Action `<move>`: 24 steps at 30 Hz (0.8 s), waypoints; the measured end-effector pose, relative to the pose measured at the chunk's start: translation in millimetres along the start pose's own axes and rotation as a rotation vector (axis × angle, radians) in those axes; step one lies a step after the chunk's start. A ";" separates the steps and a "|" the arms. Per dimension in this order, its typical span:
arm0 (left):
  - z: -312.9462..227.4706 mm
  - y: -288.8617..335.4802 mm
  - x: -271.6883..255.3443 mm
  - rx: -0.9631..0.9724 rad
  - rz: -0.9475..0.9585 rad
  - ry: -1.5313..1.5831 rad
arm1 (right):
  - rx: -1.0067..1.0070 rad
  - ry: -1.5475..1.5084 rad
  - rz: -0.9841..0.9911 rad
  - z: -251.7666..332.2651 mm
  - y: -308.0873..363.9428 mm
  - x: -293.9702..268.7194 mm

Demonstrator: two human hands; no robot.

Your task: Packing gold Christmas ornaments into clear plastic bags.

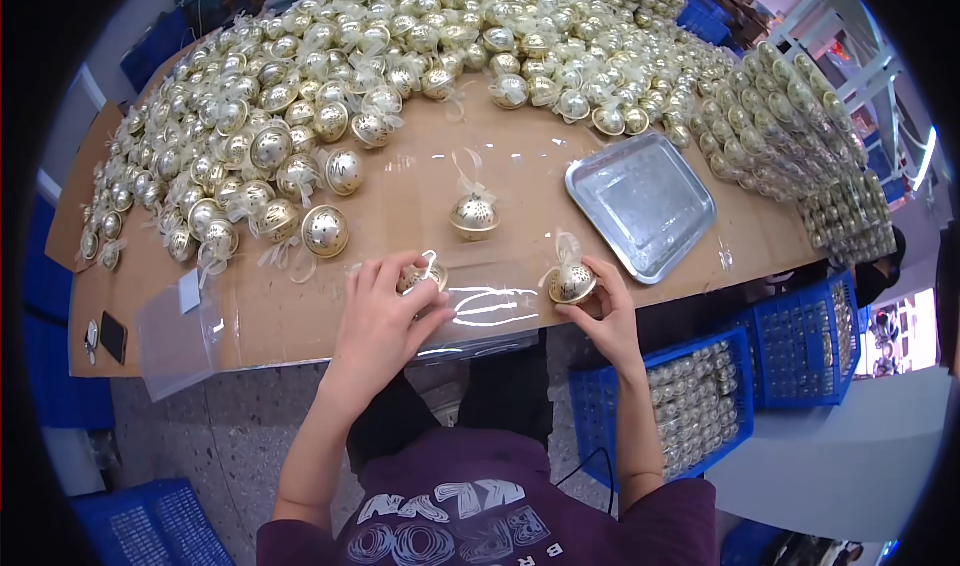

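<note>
Near the front edge of the table, my left hand (382,318) has its fingers closed around a gold bell ornament (425,277), which they partly cover; a white loop rises from its top. To the right, my right hand (608,324) grips another gold bell ornament (572,284) by its right side, thumb below and fingers behind, its pale ribbon pointing up. Between the hands and a little farther off, a third gold bell ornament (474,216) with a sheer ribbon bow and loop stands alone. Clear plastic sheeting (495,306) shines on the table between my hands.
A big heap of gold bell ornaments (300,116) covers the far and left table (400,186). A metal tray (645,201) lies at right, beside stacked clear packs of ornaments (785,116). Blue crates (690,406) stand below right. A phone (113,337) rests far left.
</note>
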State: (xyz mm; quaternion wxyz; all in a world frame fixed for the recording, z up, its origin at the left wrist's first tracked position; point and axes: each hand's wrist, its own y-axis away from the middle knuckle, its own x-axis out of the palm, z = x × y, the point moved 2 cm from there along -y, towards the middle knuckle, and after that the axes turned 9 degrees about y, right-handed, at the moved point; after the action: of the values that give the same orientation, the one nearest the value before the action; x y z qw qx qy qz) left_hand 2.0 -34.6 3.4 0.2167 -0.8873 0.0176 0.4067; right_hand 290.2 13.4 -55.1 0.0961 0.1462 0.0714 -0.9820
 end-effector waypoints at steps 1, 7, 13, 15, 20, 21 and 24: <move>-0.3 0.5 0.0 -0.005 0.004 -0.001 | -0.099 0.177 -0.031 4.7 -0.5 1.7; 6.9 3.4 0.1 0.015 0.001 -0.014 | -0.167 0.480 -0.020 15.1 -9.0 -3.0; 6.6 2.7 0.3 0.004 -0.025 0.026 | 0.063 -0.212 0.700 0.9 -21.8 31.1; 5.7 1.1 2.4 0.025 -0.054 0.032 | -0.275 -0.089 0.929 10.0 -40.0 44.7; 13.4 7.1 1.5 0.026 -0.092 0.038 | 0.154 -0.192 0.950 30.8 -43.7 80.1; 14.7 6.7 3.2 0.017 -0.079 0.045 | 0.104 -0.078 0.918 33.7 -44.2 86.3; 16.2 6.4 3.8 0.012 -0.070 0.071 | 0.016 -0.025 0.822 34.0 -44.8 92.8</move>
State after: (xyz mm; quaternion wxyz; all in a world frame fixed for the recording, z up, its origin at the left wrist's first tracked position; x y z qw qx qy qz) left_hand -8.4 -33.3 -11.0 0.2355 -0.8999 -0.0031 0.3672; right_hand 184.4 35.6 -45.8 0.4801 0.1514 -0.0016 -0.8640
